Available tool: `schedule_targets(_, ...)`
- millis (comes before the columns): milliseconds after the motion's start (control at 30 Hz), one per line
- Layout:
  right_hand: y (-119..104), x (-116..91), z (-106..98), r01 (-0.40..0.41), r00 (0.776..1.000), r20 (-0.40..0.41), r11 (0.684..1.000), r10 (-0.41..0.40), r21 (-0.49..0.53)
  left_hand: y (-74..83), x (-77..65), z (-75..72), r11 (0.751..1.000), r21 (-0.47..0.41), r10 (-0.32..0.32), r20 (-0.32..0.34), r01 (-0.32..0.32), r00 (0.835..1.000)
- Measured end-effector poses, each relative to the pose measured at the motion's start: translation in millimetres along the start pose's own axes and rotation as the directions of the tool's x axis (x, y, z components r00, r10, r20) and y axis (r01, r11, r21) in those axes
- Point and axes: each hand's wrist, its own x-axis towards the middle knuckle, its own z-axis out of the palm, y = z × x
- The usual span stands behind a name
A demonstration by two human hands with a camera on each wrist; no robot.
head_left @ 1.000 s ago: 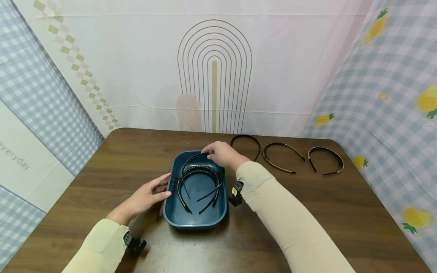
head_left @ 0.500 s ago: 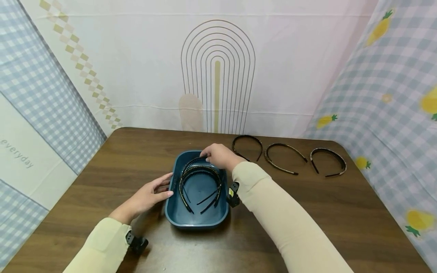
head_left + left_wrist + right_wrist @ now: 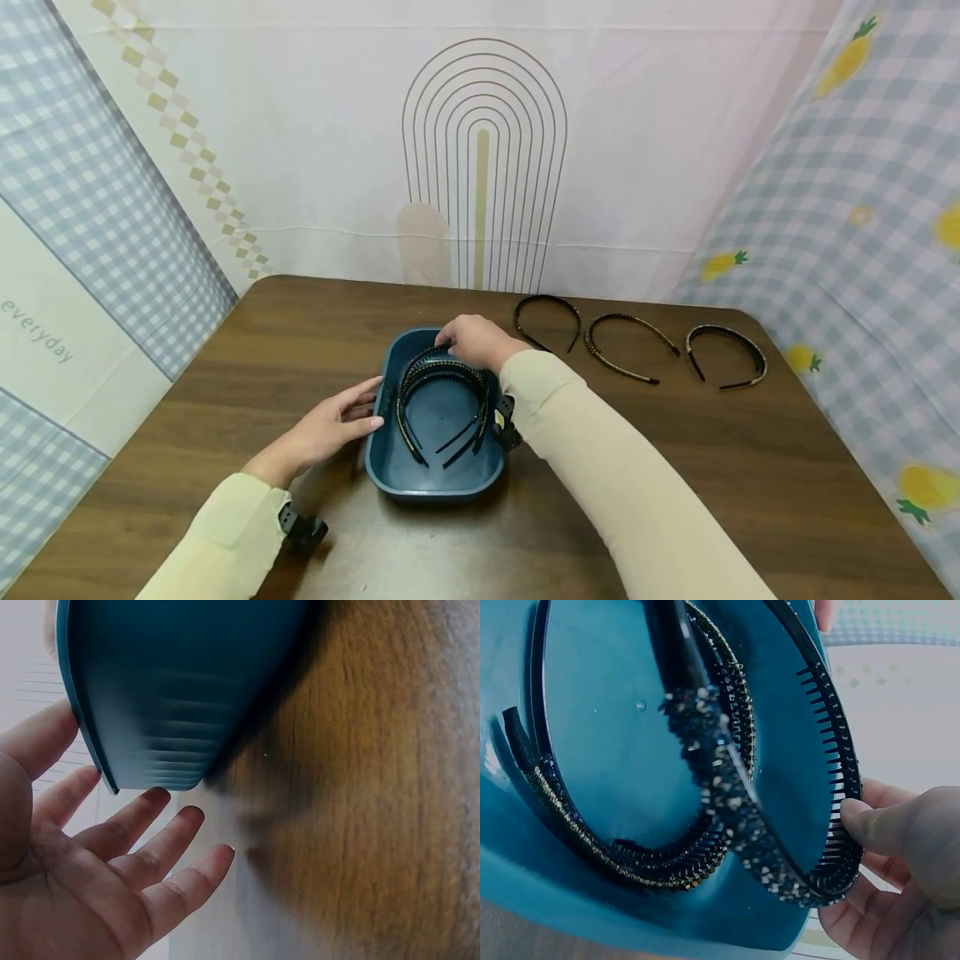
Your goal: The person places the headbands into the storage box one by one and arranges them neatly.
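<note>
Over the far end of a blue plastic basin [image 3: 437, 483], my right hand [image 3: 476, 342] pinches a dark headband between thumb and fingers. In the right wrist view this headband [image 3: 716, 776] has dark glittery stones outside and comb teeth inside. Below it, other headbands [image 3: 592, 840] lie overlapping in the basin, one trimmed in gold. In the head view the held headband partly merges with them. My left hand [image 3: 333, 427] is at the basin's left side, fingers spread. The left wrist view shows its thumb and a fingertip at the rim [image 3: 81, 724], other fingers extended under the wall.
Three more headbands lie in a row on the brown table [image 3: 735, 467] to the right: a thin dark one [image 3: 548, 297], a gold one [image 3: 600, 356] and a dark one with a pale outer face [image 3: 731, 333]. Printed cloth [image 3: 330, 125] hangs behind the table.
My right hand has shifted slightly left and lowered the headband, so it now nearly lines up with those in the basin. My left hand keeps its place at the rim; the view shifted slightly.
</note>
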Motion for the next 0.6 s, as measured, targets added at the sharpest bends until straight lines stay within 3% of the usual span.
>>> schedule_targets(600,0,7,11,0.032,0.999,0.039,0.997,-0.03,-0.069,-0.7,2.4,3.0,0.999,-0.022,0.03,-0.001,-0.03,1.0)
